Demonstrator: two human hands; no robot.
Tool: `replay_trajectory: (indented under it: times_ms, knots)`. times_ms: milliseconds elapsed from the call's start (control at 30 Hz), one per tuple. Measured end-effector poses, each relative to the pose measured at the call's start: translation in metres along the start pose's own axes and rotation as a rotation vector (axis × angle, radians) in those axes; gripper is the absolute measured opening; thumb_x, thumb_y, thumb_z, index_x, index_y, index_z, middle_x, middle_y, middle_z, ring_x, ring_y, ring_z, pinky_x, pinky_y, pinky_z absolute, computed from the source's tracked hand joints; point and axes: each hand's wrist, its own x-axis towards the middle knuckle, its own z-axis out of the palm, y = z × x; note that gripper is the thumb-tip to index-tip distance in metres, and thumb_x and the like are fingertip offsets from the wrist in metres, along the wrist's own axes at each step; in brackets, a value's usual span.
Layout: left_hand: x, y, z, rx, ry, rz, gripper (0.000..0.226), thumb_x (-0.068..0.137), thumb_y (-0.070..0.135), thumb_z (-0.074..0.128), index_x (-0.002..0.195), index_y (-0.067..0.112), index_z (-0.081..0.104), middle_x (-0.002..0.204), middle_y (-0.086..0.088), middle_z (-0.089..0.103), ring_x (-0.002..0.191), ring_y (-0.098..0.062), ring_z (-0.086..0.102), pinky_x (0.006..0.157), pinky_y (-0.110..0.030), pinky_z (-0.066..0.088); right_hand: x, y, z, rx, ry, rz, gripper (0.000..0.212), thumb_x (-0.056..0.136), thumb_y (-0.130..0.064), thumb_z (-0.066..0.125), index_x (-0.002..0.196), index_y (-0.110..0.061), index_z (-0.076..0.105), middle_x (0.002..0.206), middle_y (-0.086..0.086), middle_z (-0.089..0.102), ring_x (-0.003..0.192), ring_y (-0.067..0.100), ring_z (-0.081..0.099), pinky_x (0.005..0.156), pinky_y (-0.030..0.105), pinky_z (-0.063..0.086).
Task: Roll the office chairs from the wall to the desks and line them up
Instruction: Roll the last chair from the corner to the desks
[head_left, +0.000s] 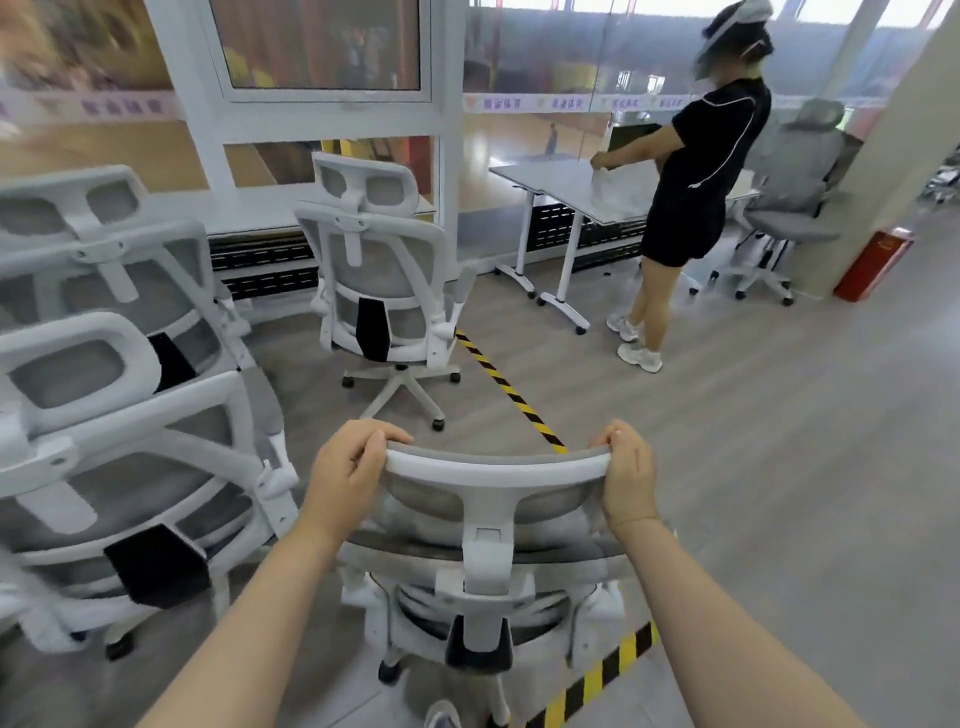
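- Lower centre of frame: white-framed, grey-mesh office chair (488, 561), seen from behind, headrest nearest the camera.
- Left hand (349, 470) grips the left end of the headrest top bar; fingers curled over the front edge, thumb behind.
- Right hand (628, 475) grips the right end of the same bar, fingers wrapped over it.
- Yellow-and-black striped floor tape (511, 397) runs diagonally from beyond the headrest toward centre frame; a second strip lies at lower right, beside the chair base.
- Left edge: two more white mesh chairs, nearer one (130, 467) and farther one (104, 260), close together, backs to camera.
- Centre: a fourth white mesh chair (387, 280) standing alone, facing the window wall.
- Upper right: white desks (556, 179) on castered legs; a person in black clothing (701, 171) stands touching them.
- Far upper right: grey chair (789, 192) past the desks, beside a red box (872, 265).
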Motion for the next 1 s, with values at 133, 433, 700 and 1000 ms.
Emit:
replay_trajectory:
  times_ms: [133, 433, 700, 1000]
  knots:
    - [0.053, -0.023, 0.032, -0.05, 0.083, -0.043, 0.037, 0.092, 0.029, 0.036, 0.079, 0.02, 0.069, 0.084, 0.008, 0.066, 0.086, -0.012, 0.059, 0.075, -0.019, 0.043, 0.077, 0.022, 0.014, 0.039, -0.021, -0.001, 0.03, 0.08, -0.019, 0.036, 0.061, 0.005, 0.035, 0.063, 0.017, 0.033, 0.061, 0.021, 0.029, 0.054, 0.033, 0.023]
    - [0.173, -0.057, 0.093, -0.25, 0.179, -0.187, 0.035, 0.082, 0.011, 0.042, 0.053, 0.009, 0.06, 0.056, -0.003, 0.059, 0.055, -0.01, 0.05, 0.055, -0.019, 0.038, 0.226, 0.052, 0.052, 0.128, -0.082, 0.009, 0.036, 0.075, -0.025, 0.039, 0.062, 0.009, 0.041, 0.064, 0.016, 0.042, 0.057, 0.013, 0.038, 0.051, 0.022, 0.032]
    - [0.261, -0.094, 0.125, -0.209, 0.318, -0.173, 0.035, 0.079, 0.023, 0.042, 0.052, 0.01, 0.06, 0.057, -0.006, 0.061, 0.056, -0.017, 0.053, 0.058, -0.023, 0.041, 0.347, 0.084, 0.102, 0.195, -0.134, 0.062, 0.035, 0.069, -0.037, 0.039, 0.058, -0.004, 0.046, 0.061, 0.013, 0.046, 0.063, 0.025, 0.04, 0.06, 0.034, 0.033]
    - [0.337, -0.125, 0.161, -0.246, 0.603, -0.243, 0.035, 0.085, 0.011, 0.039, 0.055, -0.001, 0.052, 0.058, -0.016, 0.052, 0.058, -0.031, 0.045, 0.058, -0.03, 0.038, 0.453, 0.107, 0.155, 0.288, -0.287, 0.023, 0.033, 0.07, -0.036, 0.039, 0.057, -0.007, 0.045, 0.057, 0.002, 0.045, 0.057, 0.015, 0.039, 0.058, 0.033, 0.033]
